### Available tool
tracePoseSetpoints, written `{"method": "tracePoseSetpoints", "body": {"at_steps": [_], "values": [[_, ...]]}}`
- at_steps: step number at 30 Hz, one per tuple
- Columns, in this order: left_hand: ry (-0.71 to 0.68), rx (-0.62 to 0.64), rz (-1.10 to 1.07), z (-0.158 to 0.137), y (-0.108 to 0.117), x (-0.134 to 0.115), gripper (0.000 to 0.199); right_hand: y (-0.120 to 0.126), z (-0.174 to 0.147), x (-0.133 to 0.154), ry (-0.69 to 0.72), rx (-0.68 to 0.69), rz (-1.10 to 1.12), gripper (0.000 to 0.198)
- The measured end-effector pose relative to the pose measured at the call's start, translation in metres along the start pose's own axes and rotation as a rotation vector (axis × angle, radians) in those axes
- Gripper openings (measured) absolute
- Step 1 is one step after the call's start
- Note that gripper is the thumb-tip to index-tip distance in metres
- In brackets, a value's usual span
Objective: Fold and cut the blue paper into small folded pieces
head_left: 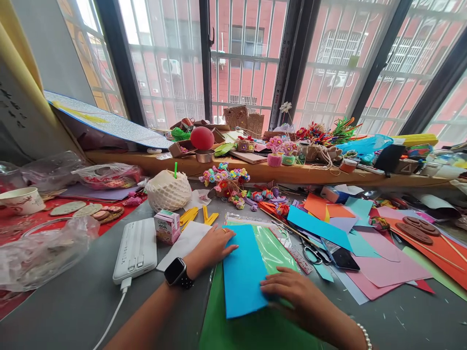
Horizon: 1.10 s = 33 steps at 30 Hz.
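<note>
A bright blue sheet of paper (pixel 242 277) lies on green paper (pixel 215 321) and a clear plastic sleeve with light green paper (pixel 272 248) in it. My left hand (pixel 211 247), with a black watch at the wrist, rests its spread fingers on the blue sheet's upper left edge. On the lower right edge of the sheet lie the outstretched fingers of my right hand (pixel 292 294); a beaded bracelet circles that wrist. Neither hand grips anything. Right of the sheet are scissors (pixel 312 253) and a clear ruler (pixel 299 260).
A white power bank (pixel 135 250) with a cable, a small drink carton (pixel 167 226) and a net-wrapped coconut (pixel 168 190) stand at left. Coloured paper (pixel 388 253) and a phone (pixel 341 255) lie at right. Craft flowers (pixel 226 180) and a wooden sill (pixel 321 176) are behind.
</note>
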<state>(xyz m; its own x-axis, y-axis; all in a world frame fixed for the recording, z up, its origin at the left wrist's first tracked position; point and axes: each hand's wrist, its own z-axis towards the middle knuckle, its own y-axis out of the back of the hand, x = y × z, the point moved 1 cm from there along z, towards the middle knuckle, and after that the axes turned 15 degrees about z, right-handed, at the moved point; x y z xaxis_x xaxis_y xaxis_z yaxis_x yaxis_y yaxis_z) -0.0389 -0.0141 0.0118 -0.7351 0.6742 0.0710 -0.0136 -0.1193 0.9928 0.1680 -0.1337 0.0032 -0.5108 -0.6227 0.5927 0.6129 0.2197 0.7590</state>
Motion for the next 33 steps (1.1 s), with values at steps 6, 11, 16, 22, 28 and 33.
{"method": "tracePoseSetpoints", "body": {"at_steps": [6,11,16,22,28,33], "values": [[-0.122,-0.108,-0.552,-0.001,0.015,0.002,0.039,0.044,0.019,-0.017,-0.056,-0.569,0.093,0.021],[0.045,-0.209,-0.735,-0.003,0.025,0.001,0.029,0.08,0.049,-0.013,-0.098,-0.965,0.295,0.019],[0.287,-0.265,-0.987,-0.002,0.023,0.002,0.028,0.08,0.072,-0.018,-0.099,-1.037,0.765,0.035],[0.417,-0.224,-1.287,-0.001,0.021,0.002,0.032,0.041,0.083,-0.042,-0.274,-0.719,0.994,0.03],[0.439,-0.182,-1.52,-0.001,0.018,0.005,0.035,0.029,0.08,-0.059,-0.332,-0.727,1.028,0.031],[0.447,-0.139,-1.535,-0.001,0.015,0.007,0.036,0.026,0.078,-0.06,-0.352,-0.741,1.019,0.031]]}}
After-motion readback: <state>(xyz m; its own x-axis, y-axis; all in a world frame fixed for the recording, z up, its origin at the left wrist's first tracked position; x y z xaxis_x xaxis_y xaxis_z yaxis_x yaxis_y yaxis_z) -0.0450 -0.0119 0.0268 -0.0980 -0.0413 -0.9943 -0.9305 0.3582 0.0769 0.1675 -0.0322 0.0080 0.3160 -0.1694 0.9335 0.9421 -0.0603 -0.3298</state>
